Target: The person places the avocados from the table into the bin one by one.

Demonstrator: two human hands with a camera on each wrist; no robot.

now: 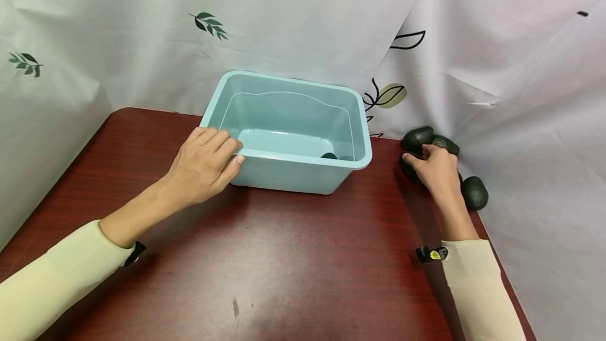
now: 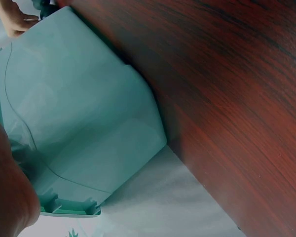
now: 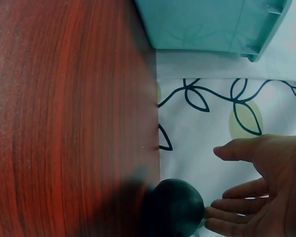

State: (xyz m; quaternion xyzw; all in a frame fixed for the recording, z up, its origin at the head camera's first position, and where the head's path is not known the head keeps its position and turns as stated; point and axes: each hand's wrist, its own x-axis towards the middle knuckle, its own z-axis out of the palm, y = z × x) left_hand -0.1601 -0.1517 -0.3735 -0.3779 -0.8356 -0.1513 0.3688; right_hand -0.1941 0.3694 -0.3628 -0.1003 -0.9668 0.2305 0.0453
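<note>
A light blue plastic bin [image 1: 289, 173] stands on the table, and my left hand [image 1: 203, 164] grips its front rim near the left corner, fingers over the edge and thumb outside. Inside the bin, low at the right, part of a dark green avocado [image 1: 329, 156] shows above the front rim. At the table's right edge my right hand [image 1: 437, 170] reaches over several avocados [image 1: 418, 137]. In the right wrist view its thumb and fingers are spread apart, fingertips right at the side of one avocado [image 3: 175, 207]. Another avocado [image 1: 475, 193] lies nearer me, beside the wrist.
The dark red wooden table [image 1: 284, 257] meets white cloth [image 1: 303, 20] with a leaf print at the back and on both sides. The avocados sit close against the cloth on the right. A small black device [image 1: 431, 254] is strapped at the right cuff.
</note>
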